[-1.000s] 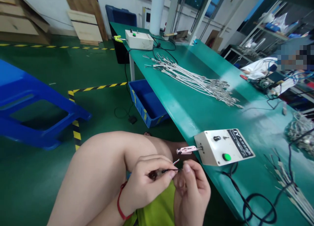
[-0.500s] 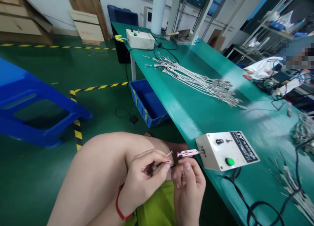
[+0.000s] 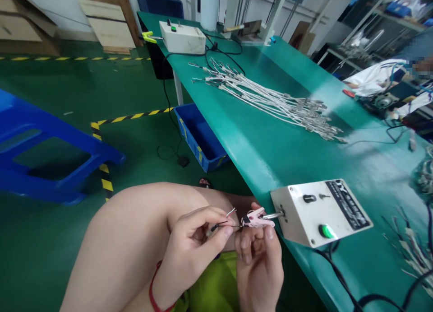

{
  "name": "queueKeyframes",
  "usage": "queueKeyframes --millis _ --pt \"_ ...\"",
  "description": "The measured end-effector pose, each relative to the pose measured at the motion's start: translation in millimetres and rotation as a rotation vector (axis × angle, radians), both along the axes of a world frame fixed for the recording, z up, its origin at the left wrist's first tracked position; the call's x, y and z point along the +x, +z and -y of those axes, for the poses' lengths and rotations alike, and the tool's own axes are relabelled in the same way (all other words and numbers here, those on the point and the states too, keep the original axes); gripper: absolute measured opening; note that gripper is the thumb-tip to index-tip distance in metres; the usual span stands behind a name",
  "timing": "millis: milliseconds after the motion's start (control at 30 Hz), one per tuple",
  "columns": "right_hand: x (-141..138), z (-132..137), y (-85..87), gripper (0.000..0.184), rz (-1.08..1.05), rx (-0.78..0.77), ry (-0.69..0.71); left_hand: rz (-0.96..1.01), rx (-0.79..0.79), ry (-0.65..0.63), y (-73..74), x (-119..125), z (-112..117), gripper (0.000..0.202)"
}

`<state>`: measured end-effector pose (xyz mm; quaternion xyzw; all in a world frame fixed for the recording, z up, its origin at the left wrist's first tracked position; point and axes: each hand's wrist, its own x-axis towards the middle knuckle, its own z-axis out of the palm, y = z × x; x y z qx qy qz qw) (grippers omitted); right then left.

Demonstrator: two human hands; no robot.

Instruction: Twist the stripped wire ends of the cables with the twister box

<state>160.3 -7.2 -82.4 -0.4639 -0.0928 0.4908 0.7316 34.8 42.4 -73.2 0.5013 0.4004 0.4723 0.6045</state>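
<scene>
My left hand [image 3: 194, 244] pinches a thin black wire [image 3: 220, 223] with a bare metal tip, held over my knee. My right hand [image 3: 259, 262] squeezes a small pink clip [image 3: 254, 218] that sticks out on a metal rod from the side of a white tester box [image 3: 320, 211] with a lit green button. The wire's tip meets the jaws of the clip. The box sits at the near edge of the green bench [image 3: 270, 136].
A long bundle of white cables [image 3: 267, 100] lies across the bench. A second white box [image 3: 181, 36] with a yellow-green clip stands at the far end. Black cords [image 3: 341, 280] trail from the near box. A blue bin [image 3: 201, 138] and blue stool [image 3: 50, 154] sit on the floor.
Both hands rose toward the box. My right hand took hold of the pink clip and the wire tip came up to its jaws. The green button now glows brighter.
</scene>
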Motion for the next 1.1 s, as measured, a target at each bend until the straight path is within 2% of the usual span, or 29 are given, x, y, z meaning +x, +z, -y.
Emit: queueKeyframes --millis 100,233,500,767,1100 --pt "1.3 -0.8 2.7 0.032 -0.095 0.03 -0.011 0.036 -0.039 -0.004 4.8 1.0 -3.2 0.013" --pt "3.0 -3.9 1.4 0.028 -0.141 0.065 -0.032 0.024 -0.1 -0.004 7.9 1.5 -5.8 0.01" --pt "4.4 -5.6 -4.4 0.024 -0.161 0.012 -0.055 -0.114 0.019 0.061 9.0 9.8 -8.0 0.01" --pt "6.1 -3.9 -7.8 0.025 -0.135 0.016 -0.049 -0.056 0.066 0.022 3.2 11.2 -6.5 0.011" --pt "8.2 -2.9 -9.0 0.027 -0.141 0.019 -0.036 -0.026 0.088 0.035 -3.5 13.9 -5.4 0.014"
